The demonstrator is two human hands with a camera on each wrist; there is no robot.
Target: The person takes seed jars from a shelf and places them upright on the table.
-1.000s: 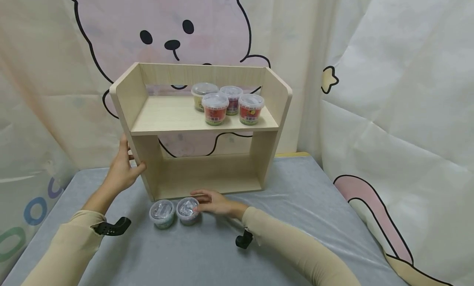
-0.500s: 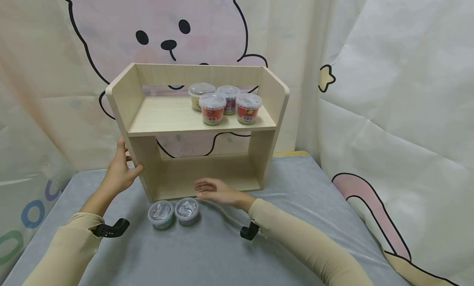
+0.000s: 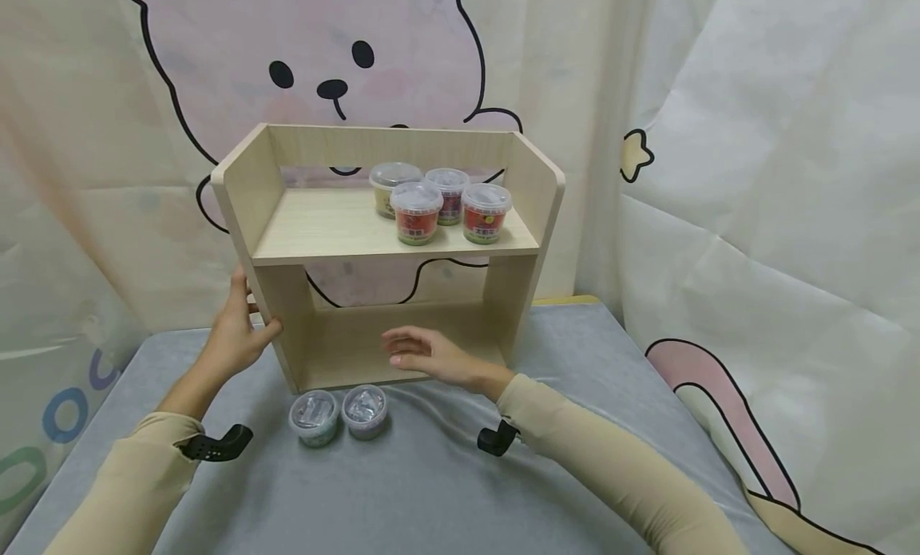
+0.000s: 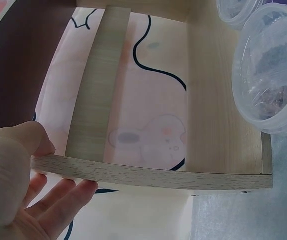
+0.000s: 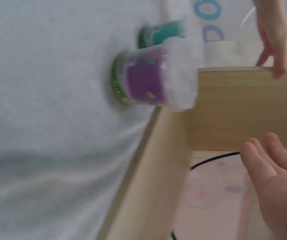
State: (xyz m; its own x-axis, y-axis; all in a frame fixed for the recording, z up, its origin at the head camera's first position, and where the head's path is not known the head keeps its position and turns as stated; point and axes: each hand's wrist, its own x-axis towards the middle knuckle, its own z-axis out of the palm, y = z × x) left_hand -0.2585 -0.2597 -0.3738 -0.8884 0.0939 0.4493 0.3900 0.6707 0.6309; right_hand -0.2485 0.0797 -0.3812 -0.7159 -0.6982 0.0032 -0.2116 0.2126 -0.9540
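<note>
A pale wooden two-tier shelf [image 3: 395,255] stands on the table. My left hand [image 3: 239,331] grips the edge of its left side panel, thumb on one face and fingers on the other, as the left wrist view shows. In front of the lower compartment hovers my right hand [image 3: 442,358], fingers loosely extended and holding nothing. Two lidded plastic tubs stand on the cloth before the shelf: one with a teal label [image 5: 166,32] on the left and one with a purple label [image 5: 146,75] on the right. Several lidded tubs [image 3: 417,212] stand on the upper board.
A grey-blue cloth [image 3: 345,499] covers the table. Light curtains with cartoon drawings [image 3: 331,44] hang behind and at both sides. A yellow edge [image 3: 568,299] shows behind the shelf at the right.
My right hand has come off the purple-labelled tub and moved up and to the right. The left hand keeps its grip on the side panel.
</note>
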